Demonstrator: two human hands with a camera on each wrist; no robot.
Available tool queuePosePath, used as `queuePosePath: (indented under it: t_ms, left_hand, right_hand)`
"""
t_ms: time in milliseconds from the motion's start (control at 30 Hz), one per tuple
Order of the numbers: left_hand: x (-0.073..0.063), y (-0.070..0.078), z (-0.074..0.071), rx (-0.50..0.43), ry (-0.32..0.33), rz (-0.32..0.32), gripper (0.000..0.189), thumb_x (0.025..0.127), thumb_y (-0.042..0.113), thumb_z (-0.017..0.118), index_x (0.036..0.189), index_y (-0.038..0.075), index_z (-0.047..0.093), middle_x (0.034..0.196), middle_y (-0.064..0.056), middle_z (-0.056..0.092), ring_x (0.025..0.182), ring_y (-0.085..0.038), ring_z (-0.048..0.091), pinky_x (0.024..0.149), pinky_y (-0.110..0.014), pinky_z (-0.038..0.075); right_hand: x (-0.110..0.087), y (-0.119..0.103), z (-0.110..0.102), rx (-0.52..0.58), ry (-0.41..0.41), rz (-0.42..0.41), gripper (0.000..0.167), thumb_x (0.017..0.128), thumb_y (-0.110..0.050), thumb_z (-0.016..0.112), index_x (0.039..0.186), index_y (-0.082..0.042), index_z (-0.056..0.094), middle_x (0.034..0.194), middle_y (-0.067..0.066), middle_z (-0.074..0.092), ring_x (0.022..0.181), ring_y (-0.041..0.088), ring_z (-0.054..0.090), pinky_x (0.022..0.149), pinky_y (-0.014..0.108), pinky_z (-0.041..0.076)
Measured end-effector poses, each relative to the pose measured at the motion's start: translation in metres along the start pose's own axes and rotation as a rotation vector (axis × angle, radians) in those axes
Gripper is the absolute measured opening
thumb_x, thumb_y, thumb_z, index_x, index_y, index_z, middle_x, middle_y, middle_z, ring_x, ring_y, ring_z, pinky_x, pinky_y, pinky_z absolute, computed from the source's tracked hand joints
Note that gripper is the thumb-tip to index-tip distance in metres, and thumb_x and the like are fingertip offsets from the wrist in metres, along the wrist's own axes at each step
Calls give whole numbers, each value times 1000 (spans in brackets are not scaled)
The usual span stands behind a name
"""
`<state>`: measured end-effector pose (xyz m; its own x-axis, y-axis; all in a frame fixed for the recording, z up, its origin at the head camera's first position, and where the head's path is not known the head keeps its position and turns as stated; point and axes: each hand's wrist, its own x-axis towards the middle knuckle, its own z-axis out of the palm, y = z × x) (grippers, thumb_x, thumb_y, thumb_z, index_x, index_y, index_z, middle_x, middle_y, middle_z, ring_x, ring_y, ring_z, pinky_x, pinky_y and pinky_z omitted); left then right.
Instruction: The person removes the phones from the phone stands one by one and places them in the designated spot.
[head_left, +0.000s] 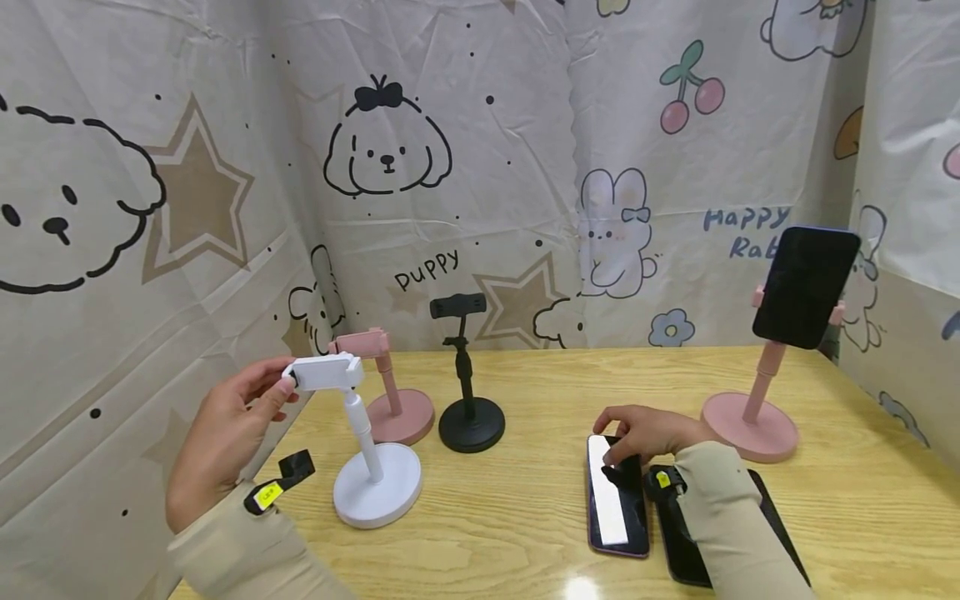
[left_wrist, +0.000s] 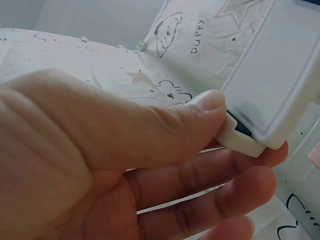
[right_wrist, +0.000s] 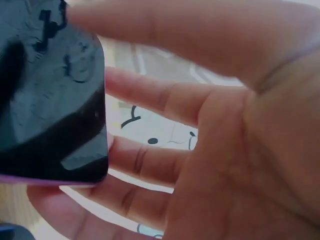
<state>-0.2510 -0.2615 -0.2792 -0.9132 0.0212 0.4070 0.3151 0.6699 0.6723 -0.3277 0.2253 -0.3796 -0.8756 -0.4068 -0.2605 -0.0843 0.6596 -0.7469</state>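
Observation:
My left hand (head_left: 228,429) pinches the left end of the clamp on a white phone stand (head_left: 375,483). Up close in the left wrist view, the thumb lies on the clamp's end piece (left_wrist: 242,142) with fingers behind it. My right hand (head_left: 648,432) holds a smartphone (head_left: 633,508) with a dark screen and a bright reflected strip, gripping it near its far end. In the right wrist view the thumb is over the phone's screen (right_wrist: 55,100), and other fingers reach around its edge. Whether the phone's near end touches the table cannot be told.
Under my right forearm lies a dark tablet-like device (head_left: 678,550). Behind the white stand are a pink stand (head_left: 405,417) and a black stand (head_left: 471,425). At right, another pink stand (head_left: 750,425) holds a dark phone (head_left: 806,287). A printed curtain (head_left: 517,208) encloses the wooden table (head_left: 495,533).

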Motion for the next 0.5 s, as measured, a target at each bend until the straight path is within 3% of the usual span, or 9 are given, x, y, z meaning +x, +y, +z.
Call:
queuePosePath:
  t_ms: [100,333,500]
  left_hand:
    - [0,0,0,-2,3,-5,41,102,31,47,134,6,52,116,-15,63,86,-9,61,71,-21,51]
    - [0,-1,0,3,13,-29,41,102,32,47,134,7,52,117,-15,62,87,-10,60,71,-20,51]
    - [0,-1,0,-7,12,-16,40,102,30,47,134,6,52,115,-15,63,86,-8,60,71,-20,51]
  right_hand:
    - [1,-2,6,-76,9,32,45,79,-20,79,115,-7,56,95,12,54,74,21,57,62,38,51]
    - [8,-8,25,-381,83,143,68,68,-49,84,113,-9,52,96,8,57,84,23,53,73,42,47]
    - [7,-11,33,-494,107,173,74,62,-52,86,113,-9,54,100,14,54,89,29,53,77,50,47]
